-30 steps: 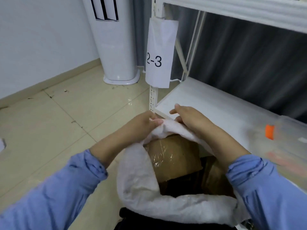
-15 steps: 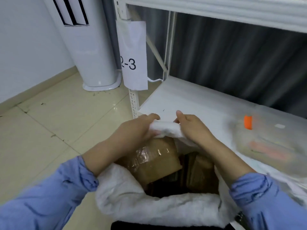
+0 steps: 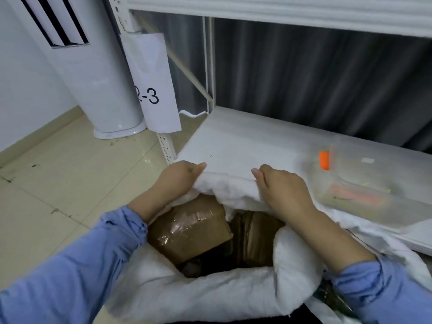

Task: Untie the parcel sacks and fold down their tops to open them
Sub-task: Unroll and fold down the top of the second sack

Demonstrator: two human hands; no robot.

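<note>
A white woven parcel sack [image 3: 205, 293] stands open below me, its top rolled down into a thick rim. Inside lie brown taped cardboard parcels [image 3: 190, 230], with darker ones beside them on the right. My left hand [image 3: 178, 180] grips the far edge of the sack's rim on the left. My right hand [image 3: 280, 190] grips the same far edge, a short way to the right. Both hands hold the fabric against the front edge of the low white shelf [image 3: 245, 146].
A white metal rack with an upper shelf [image 3: 280, 10] stands ahead, a paper label "2-3" [image 3: 152, 83] hanging on its post. A clear plastic bag with an orange piece [image 3: 350, 183] lies on the low shelf. A white column unit [image 3: 93, 78] stands on the tiled floor at left.
My hands have moved apart along the sack's far rim, spreading the fabric wider. The view has shifted so the rack and label lie further left than 1.0 s ago.
</note>
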